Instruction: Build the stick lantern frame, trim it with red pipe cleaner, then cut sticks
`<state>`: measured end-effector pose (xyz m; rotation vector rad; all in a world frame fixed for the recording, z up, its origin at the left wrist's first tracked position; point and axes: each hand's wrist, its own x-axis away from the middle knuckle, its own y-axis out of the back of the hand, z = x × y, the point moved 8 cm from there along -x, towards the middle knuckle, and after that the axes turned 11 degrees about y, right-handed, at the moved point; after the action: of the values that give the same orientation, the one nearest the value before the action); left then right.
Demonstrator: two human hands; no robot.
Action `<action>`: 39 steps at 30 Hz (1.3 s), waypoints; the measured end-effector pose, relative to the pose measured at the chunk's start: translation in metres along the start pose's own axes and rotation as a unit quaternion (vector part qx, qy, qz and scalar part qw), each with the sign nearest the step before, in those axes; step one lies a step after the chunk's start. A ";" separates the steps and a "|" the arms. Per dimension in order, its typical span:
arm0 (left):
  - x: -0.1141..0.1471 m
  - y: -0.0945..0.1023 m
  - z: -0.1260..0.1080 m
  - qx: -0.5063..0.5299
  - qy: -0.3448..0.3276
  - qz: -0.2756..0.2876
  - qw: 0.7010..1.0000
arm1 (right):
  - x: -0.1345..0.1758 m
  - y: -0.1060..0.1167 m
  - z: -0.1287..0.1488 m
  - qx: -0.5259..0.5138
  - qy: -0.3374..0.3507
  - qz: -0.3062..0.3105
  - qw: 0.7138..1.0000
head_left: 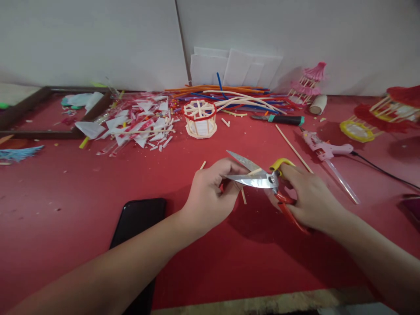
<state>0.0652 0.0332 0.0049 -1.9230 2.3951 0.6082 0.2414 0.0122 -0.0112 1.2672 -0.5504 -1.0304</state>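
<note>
My right hand (pixel 310 199) is closed round the handles of a pair of scissors (pixel 252 180), one handle yellow and one red. The blades stand apart and point left. Between them lies a short pale stick (pixel 255 172), its far end pinched in the fingers of my left hand (pixel 210 197). The left fingertips are partly hidden behind the lower blade. Below the blades another thin stick end (pixel 243 197) shows, and a further stick tip (pixel 203 165) lies just behind my left hand.
On the red table (pixel 92 183), a small round stick frame (pixel 200 120) stands ahead, near a heap of scraps (pixel 138 118) and colored pipe-like strands (pixel 236 100). To the right lie a cutter knife (pixel 286 120), a long stick (pixel 293 148) and a corded glue gun (pixel 323 148). A phone (pixel 141 214) lies by my left forearm.
</note>
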 end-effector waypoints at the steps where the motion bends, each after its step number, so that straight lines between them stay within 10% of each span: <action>1: 0.000 0.000 -0.001 -0.005 -0.005 -0.002 1.000 | 0.000 0.000 0.000 0.003 0.000 -0.002 1.000; 39: 0.002 -0.004 -0.005 0.015 -0.002 0.036 0.999 | 0.003 -0.002 -0.001 0.026 0.023 0.014 0.999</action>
<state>0.0693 0.0288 0.0075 -1.8303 2.4653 0.5734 0.2430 0.0096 -0.0134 1.3219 -0.5613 -0.9673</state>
